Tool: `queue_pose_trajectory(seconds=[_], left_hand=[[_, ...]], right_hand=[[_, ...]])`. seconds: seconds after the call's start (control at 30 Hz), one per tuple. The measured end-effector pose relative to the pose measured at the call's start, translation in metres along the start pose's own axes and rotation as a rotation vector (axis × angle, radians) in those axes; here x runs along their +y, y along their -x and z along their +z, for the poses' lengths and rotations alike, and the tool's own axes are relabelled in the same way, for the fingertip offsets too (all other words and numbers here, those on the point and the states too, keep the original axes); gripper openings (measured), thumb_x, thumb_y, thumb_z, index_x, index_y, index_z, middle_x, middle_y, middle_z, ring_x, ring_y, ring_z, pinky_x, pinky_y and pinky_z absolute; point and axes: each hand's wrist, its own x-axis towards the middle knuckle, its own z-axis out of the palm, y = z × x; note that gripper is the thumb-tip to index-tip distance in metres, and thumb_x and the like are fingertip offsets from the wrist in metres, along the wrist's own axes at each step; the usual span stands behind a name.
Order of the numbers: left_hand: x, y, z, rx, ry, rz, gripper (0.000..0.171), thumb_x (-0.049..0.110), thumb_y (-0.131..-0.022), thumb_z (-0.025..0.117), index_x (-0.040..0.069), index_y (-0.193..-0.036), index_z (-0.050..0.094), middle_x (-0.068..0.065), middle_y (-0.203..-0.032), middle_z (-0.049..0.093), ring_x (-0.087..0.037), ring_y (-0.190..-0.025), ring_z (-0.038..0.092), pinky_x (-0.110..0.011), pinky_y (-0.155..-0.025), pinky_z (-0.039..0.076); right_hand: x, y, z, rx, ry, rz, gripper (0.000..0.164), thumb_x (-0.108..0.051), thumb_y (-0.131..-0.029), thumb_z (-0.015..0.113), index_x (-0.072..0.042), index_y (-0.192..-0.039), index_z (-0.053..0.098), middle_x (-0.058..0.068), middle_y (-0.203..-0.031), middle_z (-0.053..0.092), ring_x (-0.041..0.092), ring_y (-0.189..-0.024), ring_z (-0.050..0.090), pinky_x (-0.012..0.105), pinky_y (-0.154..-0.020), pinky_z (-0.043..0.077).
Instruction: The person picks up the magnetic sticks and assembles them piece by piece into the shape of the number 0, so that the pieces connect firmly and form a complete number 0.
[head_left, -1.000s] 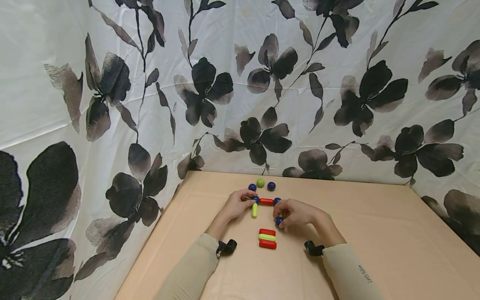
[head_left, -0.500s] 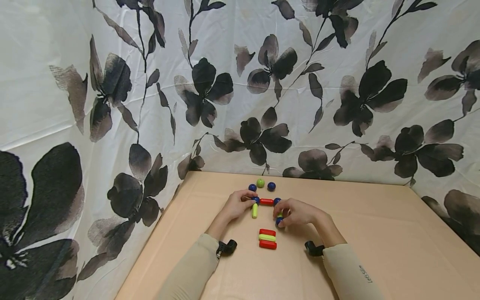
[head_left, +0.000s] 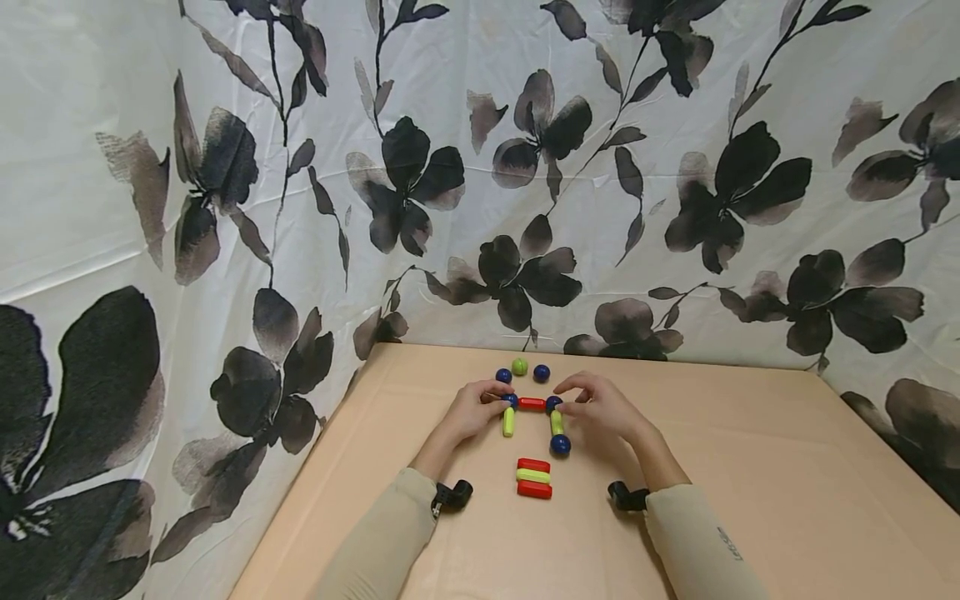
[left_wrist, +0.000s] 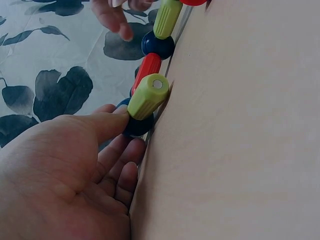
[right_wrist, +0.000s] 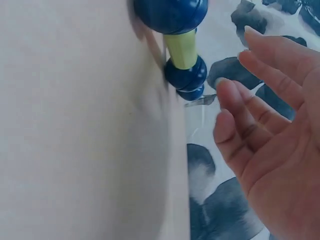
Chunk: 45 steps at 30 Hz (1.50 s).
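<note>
My left hand [head_left: 471, 410] pinches a blue ball [head_left: 511, 401] at the left corner of a magnetic building set. In the left wrist view the thumb also meets the yellow-green rod [left_wrist: 150, 95], whose end shows a metal disc. A red rod [head_left: 532, 404] joins that ball to a second blue ball [head_left: 553, 403]. From there another yellow-green rod [head_left: 557, 423] runs toward the person, ending in a third, larger-looking blue ball [head_left: 560, 446]. Beside the second ball is my right hand [head_left: 606, 406], fingers spread and holding nothing; a gap separates them in the right wrist view.
Behind the built part lie a green ball [head_left: 520, 366] and two loose blue balls, one left [head_left: 504, 376] and one right [head_left: 542, 373]. Nearer the person, two red rods and one yellow-green rod [head_left: 533, 476] lie side by side. A floral cloth [head_left: 420, 275] hangs behind the table [head_left: 720, 467].
The right hand has let go of the near right blue ball and rod, and moved slightly away from the person with its fingers spreading. The left hand keeps its hold.
</note>
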Motion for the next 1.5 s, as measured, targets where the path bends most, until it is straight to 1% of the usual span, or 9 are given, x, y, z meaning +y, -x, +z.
queue_pose_trajectory(seconds=[0.17,0.3,0.4,0.6,0.8,0.93,1.27,1.37,1.5], left_hand=[[-0.001,0.000,0.001,0.003,-0.001,-0.002,0.023,0.012,-0.101,0.068,0.015,-0.123,0.074,-0.002,-0.117,0.074,-0.015,-0.098,0.064,-0.031,-0.086,0.053],[-0.002,-0.001,0.002,0.002,-0.018,0.001,0.024,0.013,-0.101,0.069,0.014,-0.124,0.074,-0.002,-0.117,0.074,-0.014,-0.098,0.064,-0.030,-0.085,0.052],[-0.001,-0.001,0.002,0.008,-0.025,0.013,0.024,0.012,-0.100,0.070,0.012,-0.123,0.074,-0.003,-0.116,0.075,-0.015,-0.096,0.064,-0.028,-0.083,0.052],[0.000,-0.003,0.002,0.016,-0.022,0.022,0.024,0.011,-0.100,0.070,0.010,-0.123,0.074,-0.006,-0.115,0.074,-0.016,-0.095,0.064,-0.027,-0.081,0.051],[0.001,-0.003,0.002,0.013,-0.021,0.010,0.024,0.012,-0.100,0.070,0.011,-0.124,0.074,-0.004,-0.115,0.074,-0.015,-0.096,0.063,-0.028,-0.082,0.051],[0.000,-0.003,0.002,0.011,-0.022,0.002,0.025,0.012,-0.100,0.069,0.011,-0.125,0.073,-0.004,-0.117,0.074,-0.015,-0.097,0.063,-0.031,-0.085,0.051],[0.000,-0.003,0.002,0.015,-0.009,-0.004,0.025,0.014,-0.099,0.072,0.012,-0.124,0.074,-0.004,-0.118,0.073,-0.015,-0.099,0.063,-0.030,-0.086,0.052],[0.001,-0.004,0.002,0.047,-0.019,0.003,0.026,0.017,-0.097,0.076,0.012,-0.122,0.075,-0.005,-0.122,0.067,-0.020,-0.102,0.059,-0.034,-0.087,0.048],[0.003,-0.009,0.002,0.133,-0.018,0.018,0.031,0.021,-0.095,0.078,0.011,-0.124,0.073,-0.010,-0.129,0.056,-0.032,-0.113,0.053,-0.042,-0.093,0.044]], right_hand=[[0.014,-0.004,0.005,-0.102,-0.159,0.060,0.023,-0.012,-0.096,0.074,-0.004,-0.118,0.074,0.021,-0.141,0.060,0.026,-0.085,0.070,0.032,-0.074,0.058],[0.024,-0.008,0.012,-0.146,-0.252,0.101,0.025,-0.010,-0.096,0.074,-0.003,-0.120,0.074,0.022,-0.147,0.055,0.025,-0.083,0.071,0.032,-0.070,0.059],[0.028,-0.009,0.016,-0.136,-0.263,0.117,0.028,-0.013,-0.094,0.077,-0.003,-0.120,0.075,0.020,-0.148,0.055,0.023,-0.081,0.068,0.030,-0.069,0.057],[0.030,-0.009,0.020,-0.088,-0.285,0.122,0.024,-0.011,-0.093,0.078,-0.002,-0.114,0.077,0.023,-0.153,0.051,0.020,-0.074,0.062,0.025,-0.066,0.054],[0.030,-0.007,0.022,-0.076,-0.289,0.116,0.024,-0.012,-0.093,0.078,-0.001,-0.114,0.077,0.022,-0.153,0.052,0.020,-0.074,0.062,0.024,-0.066,0.054],[0.029,-0.006,0.022,-0.070,-0.284,0.126,0.024,-0.013,-0.094,0.077,-0.002,-0.115,0.077,0.021,-0.153,0.052,0.020,-0.083,0.063,0.023,-0.066,0.053],[0.030,-0.005,0.021,-0.071,-0.287,0.130,0.025,-0.013,-0.094,0.077,-0.002,-0.116,0.077,0.021,-0.154,0.051,0.020,-0.074,0.060,0.023,-0.066,0.052],[0.030,-0.006,0.022,-0.074,-0.291,0.132,0.025,-0.013,-0.094,0.077,-0.002,-0.116,0.076,0.021,-0.154,0.051,0.019,-0.074,0.061,0.023,-0.066,0.052],[0.030,-0.006,0.022,-0.074,-0.289,0.134,0.025,-0.014,-0.094,0.078,-0.002,-0.116,0.076,0.020,-0.154,0.051,0.019,-0.076,0.061,0.023,-0.067,0.053]])
